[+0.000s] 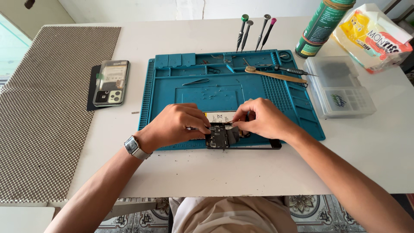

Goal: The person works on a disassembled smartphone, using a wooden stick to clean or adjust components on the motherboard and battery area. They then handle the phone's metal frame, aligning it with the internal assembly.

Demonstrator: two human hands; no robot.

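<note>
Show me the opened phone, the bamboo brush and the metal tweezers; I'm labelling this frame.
Opened black phone [220, 137]: head view, exposed circuit board.
Bamboo-handled brush [276, 75]: head view, middle of handle.
Thin metal tweezers [196, 81]: head view, middle of arms.

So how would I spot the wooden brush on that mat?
Find the blue mat in the middle of the white table. Along its far edge, right of centre, lies the brush. It is the only pale wooden tool, flat among dark metal ones.

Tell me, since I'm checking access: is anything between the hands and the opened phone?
Nothing visible. The left hand and right hand already rest on the opened phone on the blue mat; the tweezers and brush lie farther back.
</note>
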